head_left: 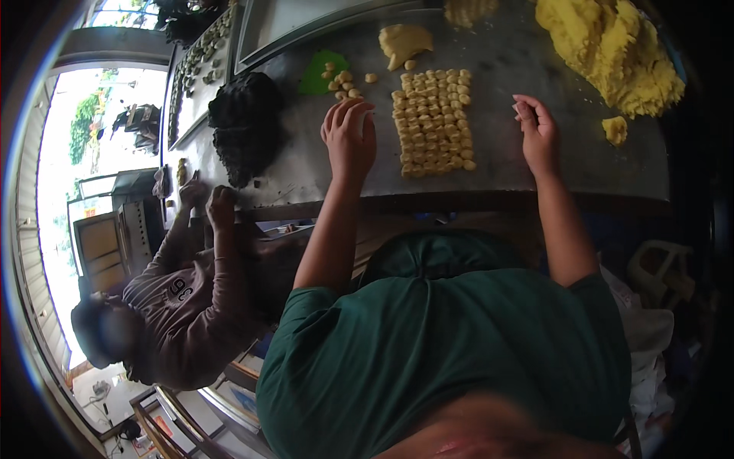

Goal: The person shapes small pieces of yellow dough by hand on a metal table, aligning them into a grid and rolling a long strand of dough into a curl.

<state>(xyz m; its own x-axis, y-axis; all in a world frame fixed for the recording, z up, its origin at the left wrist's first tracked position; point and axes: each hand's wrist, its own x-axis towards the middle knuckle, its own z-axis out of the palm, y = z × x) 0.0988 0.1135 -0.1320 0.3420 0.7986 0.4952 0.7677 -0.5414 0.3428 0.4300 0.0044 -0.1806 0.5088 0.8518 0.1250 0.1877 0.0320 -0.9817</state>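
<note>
My left hand (pixel 349 139) is over the steel table, fingers slightly spread and bent, just nearer me than a loose group of small dough balls (pixel 343 79). Some of these balls lie on a green sheet (pixel 315 74). Between my two hands sits a tight block of small pale-yellow dough balls (pixel 433 122), set in rows. To its right my right hand (pixel 538 130) is raised with loosely bent fingers apart, and nothing shows in it. A flattened lump of tan dough (pixel 405 44) rests beyond the block, with a small ball beside it.
A large yellow crumbly mass (pixel 612 53) lies at the far right, a small yellow piece (pixel 615 131) near it. At left is a dark dough-like mound (pixel 246 126). A co-worker (pixel 191 298) works there with both hands at the table edge. Trays (pixel 195 99) stand farther back.
</note>
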